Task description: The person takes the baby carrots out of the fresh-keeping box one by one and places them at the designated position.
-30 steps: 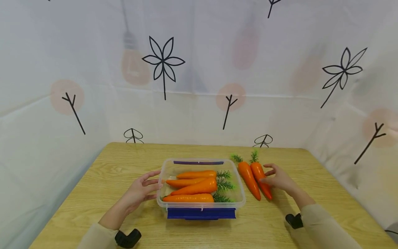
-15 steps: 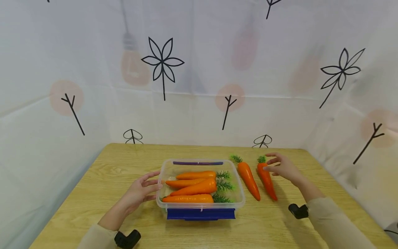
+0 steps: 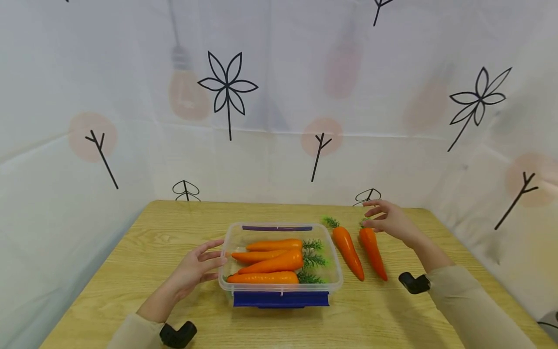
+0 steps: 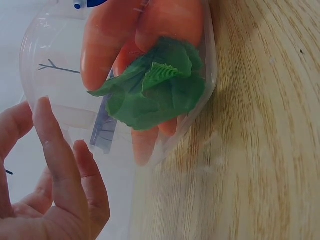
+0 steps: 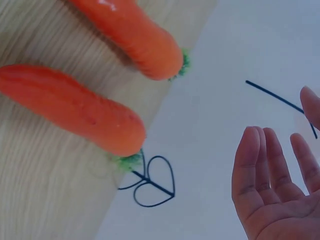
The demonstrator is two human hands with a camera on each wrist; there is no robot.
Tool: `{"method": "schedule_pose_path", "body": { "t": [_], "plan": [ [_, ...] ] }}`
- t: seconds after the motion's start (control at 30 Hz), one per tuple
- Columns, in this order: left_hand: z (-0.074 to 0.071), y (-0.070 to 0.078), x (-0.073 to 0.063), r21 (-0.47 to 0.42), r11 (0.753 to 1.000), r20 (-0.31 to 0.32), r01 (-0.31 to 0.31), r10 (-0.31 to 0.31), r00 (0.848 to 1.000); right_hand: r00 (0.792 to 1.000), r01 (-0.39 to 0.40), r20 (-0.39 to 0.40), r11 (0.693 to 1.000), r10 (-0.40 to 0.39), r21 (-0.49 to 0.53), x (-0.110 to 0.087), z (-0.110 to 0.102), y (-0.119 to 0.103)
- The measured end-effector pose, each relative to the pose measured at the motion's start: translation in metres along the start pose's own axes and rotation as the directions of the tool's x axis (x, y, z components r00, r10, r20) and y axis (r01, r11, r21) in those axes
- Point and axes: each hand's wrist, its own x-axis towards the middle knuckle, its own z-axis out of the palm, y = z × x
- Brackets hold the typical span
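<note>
My left hand (image 3: pixel 193 271) is at the left wall of a clear plastic food container (image 3: pixel 283 287), fingers loosely bent and their tips at the rim. Several orange carrots (image 3: pixel 272 262) with green tops lie inside. Through the wall, the left wrist view shows a green leafy piece (image 4: pixel 155 92) among them. On the table, right of the container, lie a left carrot (image 3: pixel 347 253) and a right carrot (image 3: pixel 373 254), apart from each other. Over the right carrot's leafy end hovers my right hand (image 3: pixel 390 222), fingers relaxed and holding nothing; it partly hides those leaves in the head view.
The wooden table (image 3: pixel 174 218) reaches back to a white patterned curtain (image 3: pixel 270 165), which also hangs at both sides. A blue latch flap (image 3: pixel 281 299) hangs along the container's front. A dark cable (image 3: pixel 547 324) shows at the far right.
The right carrot has shifted right, away from the left one, and lies straighter. My right hand has left its side and moved back and up. The left hand stays in place.
</note>
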Motion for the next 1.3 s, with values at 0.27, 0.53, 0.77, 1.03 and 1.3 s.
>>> {"method": "schedule_pose_path", "body": {
  "t": [0.27, 0.53, 0.77, 1.03, 1.3],
  "plan": [
    [-0.001, 0.001, 0.0, 0.002, 1.0, 0.007, -0.001, 0.0, 1.0, 0.999, 0.032, 0.028, 0.999, -0.032, -0.004, 0.004, 0.003, -0.019],
    [-0.001, 0.001, 0.0, 0.003, 1.0, 0.004, -0.001, 0.001, 1.0, 0.997, 0.065, 0.043, 0.997, -0.064, -0.039, 0.01, 0.009, -0.036],
    [0.0, 0.0, 0.001, 0.013, 1.0, -0.006, 0.001, -0.001, 1.0, 0.995, 0.085, 0.058, 0.995, -0.082, -0.056, 0.017, 0.017, -0.049],
    [-0.001, 0.0, 0.0, 0.009, 1.0, 0.007, -0.006, 0.005, 1.0, 0.992, 0.095, 0.089, 0.993, -0.089, -0.065, 0.025, 0.03, -0.062],
    [-0.001, 0.0, 0.001, 0.005, 1.0, 0.007, -0.004, 0.004, 1.0, 0.98, 0.164, 0.129, 0.984, -0.155, -0.064, 0.031, 0.047, -0.073]
  ]
}}
